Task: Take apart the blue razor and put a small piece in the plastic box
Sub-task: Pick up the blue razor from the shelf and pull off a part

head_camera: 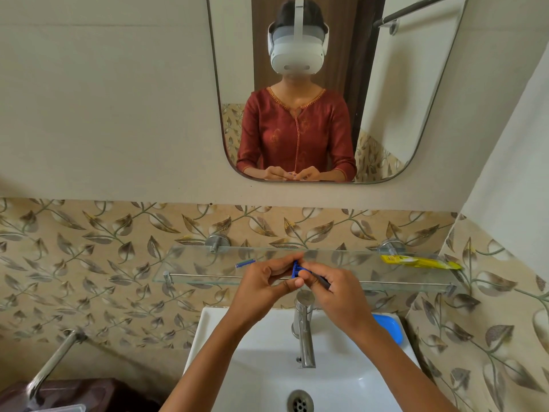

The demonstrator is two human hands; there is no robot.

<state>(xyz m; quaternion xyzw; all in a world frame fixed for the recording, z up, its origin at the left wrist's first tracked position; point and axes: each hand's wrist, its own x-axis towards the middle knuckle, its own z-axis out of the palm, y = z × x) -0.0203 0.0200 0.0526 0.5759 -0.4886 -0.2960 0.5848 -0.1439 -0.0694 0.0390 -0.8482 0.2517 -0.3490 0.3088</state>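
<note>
I hold the blue razor point(296, 269) in front of me, above the tap and just in front of the glass shelf. My left hand point(264, 282) pinches its head from the left. My right hand point(332, 288) grips the dark handle, which pokes out between the fingers. A small blue strip-shaped piece point(245, 263) lies on the glass shelf, left of my hands. The corner of a clear plastic box point(64, 408) shows at the bottom left edge, mostly cut off.
A glass shelf point(371, 270) with a metal rail carries a yellow tube point(419, 262) at its right end. Below are a white basin point(261, 367), a chrome tap point(304, 331) and a blue soap dish point(389, 327). A mirror point(416, 99) hangs above; a metal pipe point(53, 361) slants at lower left.
</note>
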